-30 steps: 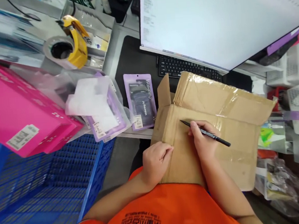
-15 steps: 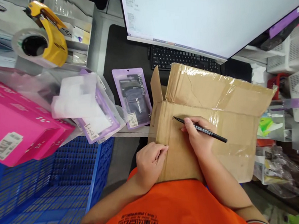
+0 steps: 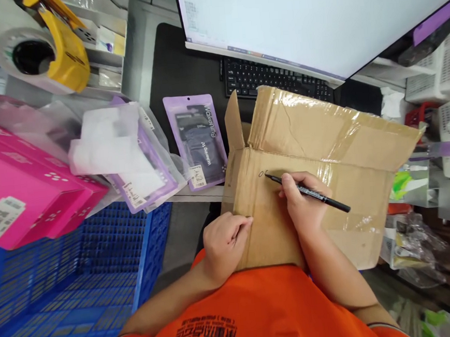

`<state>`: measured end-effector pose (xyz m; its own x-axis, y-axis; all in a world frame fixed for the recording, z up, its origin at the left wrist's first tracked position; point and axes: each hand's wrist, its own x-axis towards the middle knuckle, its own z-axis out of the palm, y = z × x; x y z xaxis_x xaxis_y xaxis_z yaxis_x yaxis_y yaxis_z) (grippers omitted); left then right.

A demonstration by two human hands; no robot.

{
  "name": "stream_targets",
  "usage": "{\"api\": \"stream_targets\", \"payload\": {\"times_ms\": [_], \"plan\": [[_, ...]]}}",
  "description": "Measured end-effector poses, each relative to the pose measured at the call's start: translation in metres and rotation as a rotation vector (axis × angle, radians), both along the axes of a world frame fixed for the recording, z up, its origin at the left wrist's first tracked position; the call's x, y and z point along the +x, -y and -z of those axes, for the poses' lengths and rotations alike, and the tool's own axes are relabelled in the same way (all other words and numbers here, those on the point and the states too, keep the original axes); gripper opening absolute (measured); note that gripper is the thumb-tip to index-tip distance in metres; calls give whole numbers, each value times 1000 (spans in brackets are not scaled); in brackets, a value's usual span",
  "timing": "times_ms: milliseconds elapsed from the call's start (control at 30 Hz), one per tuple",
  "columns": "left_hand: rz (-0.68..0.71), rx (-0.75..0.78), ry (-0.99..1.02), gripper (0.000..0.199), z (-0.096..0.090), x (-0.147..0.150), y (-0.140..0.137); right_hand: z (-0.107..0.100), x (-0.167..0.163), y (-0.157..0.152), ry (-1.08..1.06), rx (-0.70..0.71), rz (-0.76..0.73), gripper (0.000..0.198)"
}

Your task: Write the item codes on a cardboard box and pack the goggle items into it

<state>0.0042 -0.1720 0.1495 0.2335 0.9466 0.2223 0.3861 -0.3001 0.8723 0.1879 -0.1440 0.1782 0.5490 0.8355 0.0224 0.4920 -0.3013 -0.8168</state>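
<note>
Head view: writing on cardboard box (image 3: 279, 237) under way, looks early. Right hand (image 3: 305, 198) has fingers closed round black pen (image 3: 331, 201), tip at panel. Done: small round mark (image 3: 261, 174) plus short stroke beside it, near panel's upper left. Remaining: second character looks unfinished; can't tell how much more is due. Left hand (image 3: 226, 238) curled in loose fist at box's left side, any pinch on cardboard unclear. Box between orange shirt (image 3: 274, 305) and keyboard (image 3: 272, 76)
</note>
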Motion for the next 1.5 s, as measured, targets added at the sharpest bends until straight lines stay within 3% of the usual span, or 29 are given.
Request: {"api": "stream_targets", "payload": {"times_ms": [167,367,633,767,900,1267,1433,1500], "plan": [[-7,9,8,15,0,0,0,-1,4,3,-7,-36,-1,30],[6,4,13,15,1,0,-1,-3,2,1,-30,65,78,26],[13,-5,6,14,0,-1,-1,-5,5,-2,3,-15,64,30],[23,-15,-3,14,0,-3,-1,-8,16,3,-110,-82,54,33],[34,0,3,14,1,-3,-1,-6,23,7,-91,-9,131,31],[37,-12,12,17,3,-4,1,-5,21,6,1,18,-19,29],[40,-14,27,18,3,-5,1,-4,28,11,5,72,134,31],[38,-12,25,19,4,-5,2,-2,27,10,12,82,110,29]]}}
